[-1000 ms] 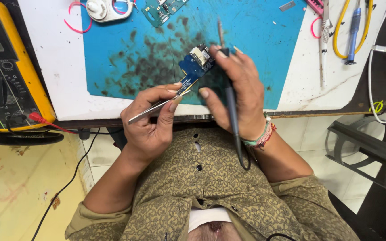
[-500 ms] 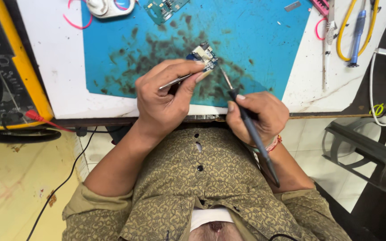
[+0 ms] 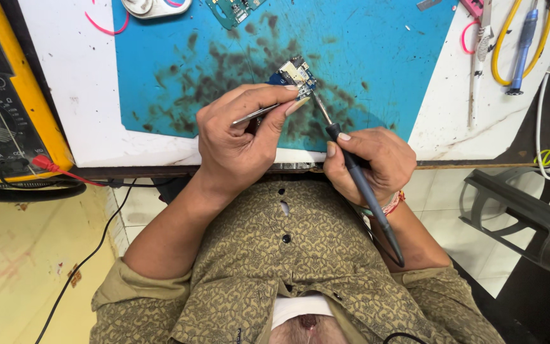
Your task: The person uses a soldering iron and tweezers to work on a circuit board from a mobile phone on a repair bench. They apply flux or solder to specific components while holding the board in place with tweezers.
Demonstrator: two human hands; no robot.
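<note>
From the head camera, looking straight down: my left hand (image 3: 240,143) is curled tight around a pair of metal tweezers (image 3: 257,114), thumb and forefinger pinching them, and their tips reach the small blue circuit board (image 3: 292,74). That board sits on the blue work mat (image 3: 377,57), right in the dark, sooty patch near the mat's middle, just beyond my knuckles.

My right hand (image 3: 370,159) is closed in a pen grip on the soldering iron (image 3: 358,181). Its thin metal tip slants up and to the left and meets the lower right edge of the board, just beside the tweezer tips. The dark handle runs back down past my wrist, over the thread bracelet (image 3: 386,207), and its end lies against my forearm.

The mat lies on a white table (image 3: 77,83). Both hands hover at the table's near edge, above my patterned olive shirt (image 3: 268,267).

Off to the left, a yellow multimeter (image 3: 7,95) rests at the table's side, with a red probe plug (image 3: 46,164) at its lower corner and a black cable hanging down toward the floor. At the top edge a second green circuit board (image 3: 237,9) pokes into view on the mat. Far right, a blue-handled screwdriver (image 3: 523,44) lies on the table inside a loop of yellow wire (image 3: 498,57), well apart from my hands.
</note>
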